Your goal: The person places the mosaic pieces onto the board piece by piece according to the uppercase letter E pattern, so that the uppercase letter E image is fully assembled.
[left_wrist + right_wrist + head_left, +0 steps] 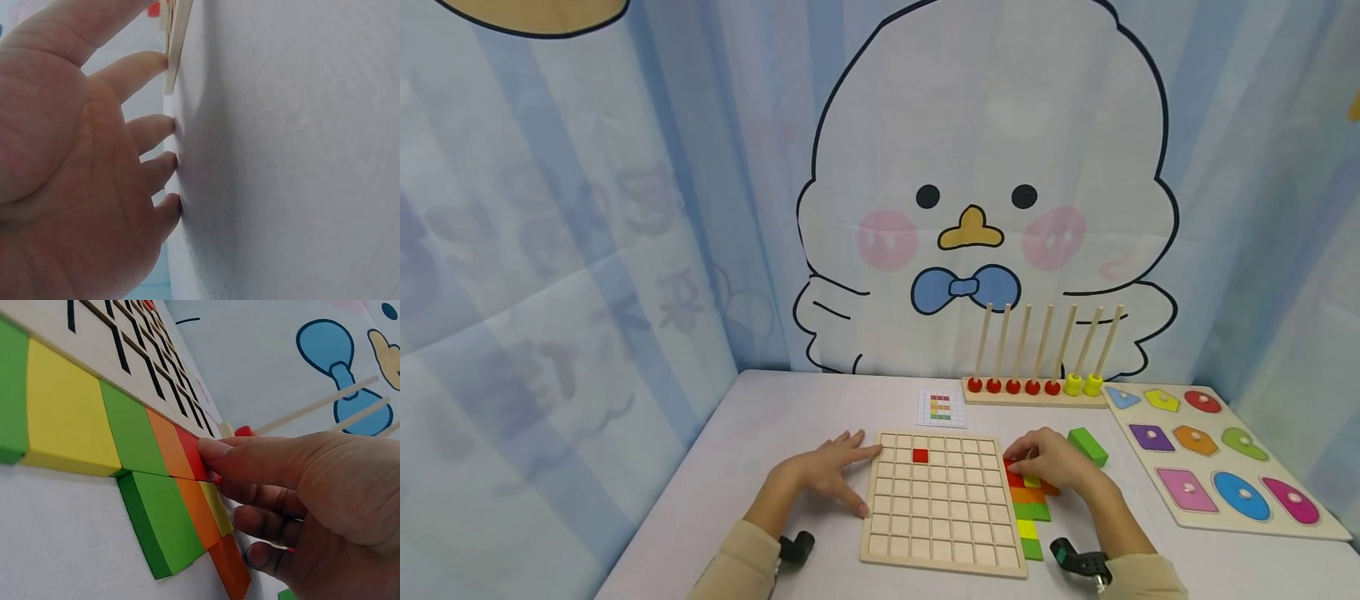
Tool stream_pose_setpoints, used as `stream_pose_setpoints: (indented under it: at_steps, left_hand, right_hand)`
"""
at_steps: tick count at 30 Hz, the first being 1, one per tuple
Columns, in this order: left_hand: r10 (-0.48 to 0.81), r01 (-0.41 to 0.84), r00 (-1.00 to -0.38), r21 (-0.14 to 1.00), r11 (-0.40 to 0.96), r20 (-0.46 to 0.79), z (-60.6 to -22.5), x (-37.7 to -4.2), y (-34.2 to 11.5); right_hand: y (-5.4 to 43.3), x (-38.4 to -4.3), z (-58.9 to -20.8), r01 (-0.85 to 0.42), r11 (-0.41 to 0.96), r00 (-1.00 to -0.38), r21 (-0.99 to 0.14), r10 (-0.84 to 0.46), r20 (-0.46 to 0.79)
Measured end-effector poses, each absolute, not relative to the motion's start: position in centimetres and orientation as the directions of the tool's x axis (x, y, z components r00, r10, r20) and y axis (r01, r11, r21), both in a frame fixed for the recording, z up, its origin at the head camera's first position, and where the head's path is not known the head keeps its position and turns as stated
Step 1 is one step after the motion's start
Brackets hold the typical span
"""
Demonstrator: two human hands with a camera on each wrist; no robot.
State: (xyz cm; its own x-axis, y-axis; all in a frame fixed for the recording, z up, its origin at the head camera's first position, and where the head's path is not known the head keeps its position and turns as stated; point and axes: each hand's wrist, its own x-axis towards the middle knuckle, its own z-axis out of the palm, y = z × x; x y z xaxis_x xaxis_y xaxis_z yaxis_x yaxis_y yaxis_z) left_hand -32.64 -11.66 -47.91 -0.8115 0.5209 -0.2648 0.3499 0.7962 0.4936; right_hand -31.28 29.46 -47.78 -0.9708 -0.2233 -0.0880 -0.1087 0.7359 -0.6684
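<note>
A wooden grid board (pixel 943 568) lies on the table with a red square block (pixel 921 456) in one of its upper cells. My left hand (pixel 827 468) is spread at the board's left side, thumb and index finger touching the edge. In the left wrist view, the other fingertips of that hand (pixel 81 162) rest on the table. On the right side, my right hand (pixel 1051 460) pinches a red block (pixel 192 453) between thumb and index finger. That block is at the top of a row of orange, green and yellow blocks (pixel 72 409) lined along the board's right edge.
Behind the board lies a pattern card (pixel 958 412). A bead-and-peg rack (pixel 1037 400) stands at the back, with red and yellow beads. A green block (pixel 1087 447) sits beyond my right hand. A shape puzzle board (pixel 1247 527) covers the table's right side.
</note>
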Motion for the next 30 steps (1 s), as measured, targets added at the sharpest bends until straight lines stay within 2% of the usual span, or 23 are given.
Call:
stream_pose_setpoints:
  at_steps: [14,30]
  left_hand:
    - [0.528,0.356,-0.806,0.494,0.793,-0.267,-47.85,-32.61,-11.65]
    - [0.536,0.360,-0.802,0.501,0.787,-0.264,-47.87,-32.64,-11.73]
  right_hand:
    - [29.33,-31.08,-47.61,-0.092,0.758,-0.978,-0.646,-0.192,-0.086]
    - [29.11,-31.17,-47.62,-0.123,0.735,-0.971,-0.667,-0.228,-0.072]
